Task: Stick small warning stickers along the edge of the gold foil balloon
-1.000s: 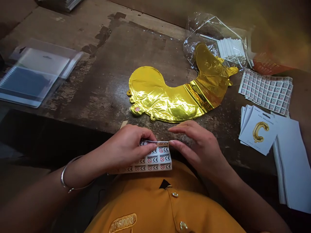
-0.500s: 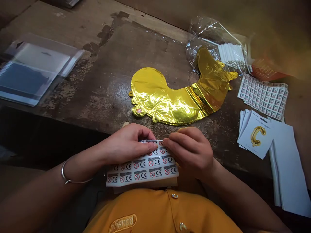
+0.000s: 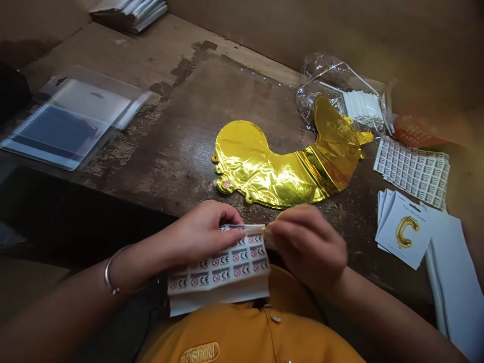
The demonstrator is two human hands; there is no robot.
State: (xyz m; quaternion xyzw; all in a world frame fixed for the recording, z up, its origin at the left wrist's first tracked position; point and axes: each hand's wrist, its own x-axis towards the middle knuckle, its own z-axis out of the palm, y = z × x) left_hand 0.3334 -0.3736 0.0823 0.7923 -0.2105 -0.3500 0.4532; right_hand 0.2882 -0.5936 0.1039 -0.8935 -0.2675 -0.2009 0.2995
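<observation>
My left hand [image 3: 209, 229] grips a sheet of CE-mark stickers [image 3: 221, 275] by its top edge, thumb on the front, just above my lap. The sheet is printed in rows, with a plain strip along its lower side. At its top right corner my right hand [image 3: 308, 242] is closed in a pinch, slightly blurred, on what looks like a small sticker at the fingertips. The corner beside those fingertips looks pale and blank. Beyond both hands, a stack of flat gold foil balloons [image 3: 280, 174] lies curved on the table, a small round sticker on one lower tab.
Right of the balloons are a clear bag of white straws [image 3: 363, 107], sheets of small labels [image 3: 412, 171], balloon cards with a letter C [image 3: 406, 232] and long white paper [image 3: 456, 272]. Clear plastic sleeves [image 3: 71, 121] lie left; a paper stack [image 3: 130, 12] sits at the back.
My right hand has moved right, away from the sheet's top corner, with its fingers still pinched. My left hand keeps its hold on the sheet. The whole view has shifted slightly.
</observation>
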